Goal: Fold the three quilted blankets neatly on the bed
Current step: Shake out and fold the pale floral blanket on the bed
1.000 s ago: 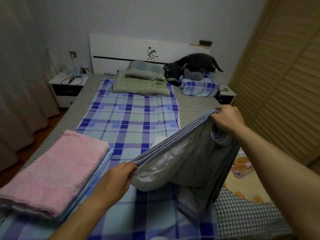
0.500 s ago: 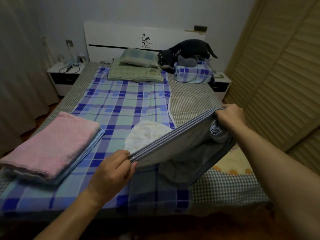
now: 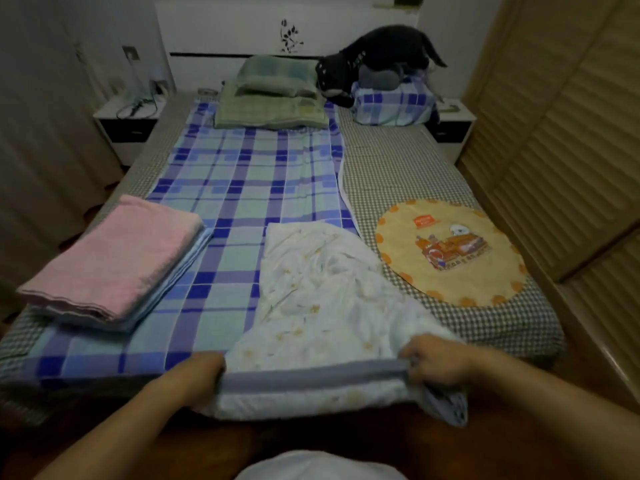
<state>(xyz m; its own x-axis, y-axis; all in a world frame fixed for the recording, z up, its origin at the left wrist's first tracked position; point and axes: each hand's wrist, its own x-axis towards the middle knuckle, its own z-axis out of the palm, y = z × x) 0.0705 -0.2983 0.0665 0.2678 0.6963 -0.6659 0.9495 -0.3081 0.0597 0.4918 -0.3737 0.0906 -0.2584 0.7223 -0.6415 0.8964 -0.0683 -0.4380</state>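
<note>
white quilted blanket (image 3: 322, 292) with a pale floral print lay spread over the near end of the bed (image 3: 398, 168), its grey-bound edge hanging past the foot. left hand (image 3: 199, 370) gripped that edge with curled fingers; right hand (image 3: 438, 358) gripped it at the other end, fingers curled round the binding. pink folded blanket (image 3: 114, 258) sat on a light blue folded one (image 3: 183, 265) at the bed's left. round yellow mat (image 3: 450, 251) lay just right of the white blanket.

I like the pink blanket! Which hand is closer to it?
Left. The left hand grips the white blanket just right of the pink blanket; the right hand grips its far corner.
</note>
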